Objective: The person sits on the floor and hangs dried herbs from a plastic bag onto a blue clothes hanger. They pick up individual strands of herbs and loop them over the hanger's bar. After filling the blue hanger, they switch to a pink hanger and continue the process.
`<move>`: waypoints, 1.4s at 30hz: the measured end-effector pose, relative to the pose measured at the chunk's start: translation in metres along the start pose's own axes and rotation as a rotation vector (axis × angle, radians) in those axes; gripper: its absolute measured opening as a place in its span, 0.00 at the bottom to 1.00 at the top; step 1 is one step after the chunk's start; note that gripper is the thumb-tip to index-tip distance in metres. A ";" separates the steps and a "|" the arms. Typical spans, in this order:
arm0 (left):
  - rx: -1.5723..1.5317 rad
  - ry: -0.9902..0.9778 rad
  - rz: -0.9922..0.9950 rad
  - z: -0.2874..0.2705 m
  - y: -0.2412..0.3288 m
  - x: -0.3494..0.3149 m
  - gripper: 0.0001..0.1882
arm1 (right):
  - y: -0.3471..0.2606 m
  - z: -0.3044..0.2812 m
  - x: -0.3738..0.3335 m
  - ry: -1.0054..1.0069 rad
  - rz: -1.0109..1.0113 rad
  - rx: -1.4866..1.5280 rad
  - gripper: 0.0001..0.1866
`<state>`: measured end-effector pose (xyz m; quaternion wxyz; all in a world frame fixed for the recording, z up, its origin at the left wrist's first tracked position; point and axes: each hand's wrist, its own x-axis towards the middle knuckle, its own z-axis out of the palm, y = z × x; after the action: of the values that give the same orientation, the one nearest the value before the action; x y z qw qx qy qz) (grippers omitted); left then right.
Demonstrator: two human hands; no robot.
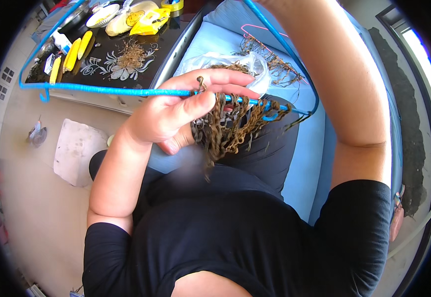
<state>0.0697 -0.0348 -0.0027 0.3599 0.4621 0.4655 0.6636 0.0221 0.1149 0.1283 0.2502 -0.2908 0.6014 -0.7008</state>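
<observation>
A blue sofa (299,185) filled the space beside and beneath the person, whose dark lap (270,161) lay below the work; the raised right arm (356,94) blocked part of the seat from view. Ahead and to the left stood a glossy black table (172,39), crossed in view by the frame of a blue hanger (126,91). A pale block (76,153) sat on the floor near the table.

The hanger spanned the foreground, its bottom bar lying across the left hand (166,114). That hand was closed lightly around bar and strands (225,126), thumb in front, fingers behind. The right hand was beyond the top edge, so its grip could not be told. The brown, twisted strands hung in loops from the bar's right half, above the lap.

Behind them, partly covered by hand and strands, a clear bag (190,63) rested on the sofa, near a pink hanger (262,26) bearing more strands. The tabletop carried a plate (101,17), a yellow packet (150,22), a dry brown heap (132,54), corn cobs (70,57) and a tape roll (173,5).
</observation>
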 end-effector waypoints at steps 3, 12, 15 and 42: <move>0.017 0.132 0.052 0.003 -0.005 -0.011 0.19 | 0.004 0.001 0.005 0.156 -0.022 -0.220 0.19; 0.046 0.448 0.399 -0.026 -0.021 -0.057 0.13 | 0.030 0.001 -0.045 0.687 -0.073 -0.764 0.20; 0.027 0.515 0.496 -0.036 -0.017 -0.063 0.12 | 0.060 -0.022 -0.072 0.864 -0.234 -0.759 0.17; 0.844 0.503 0.418 -0.047 -0.048 -0.015 0.09 | 0.183 -0.078 -0.058 0.790 -0.263 -0.127 0.09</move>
<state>0.0320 -0.0467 -0.0591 -0.1198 0.4763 0.6618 0.5664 0.0082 0.1824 -0.0675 -0.1096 -0.0890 0.6511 -0.7458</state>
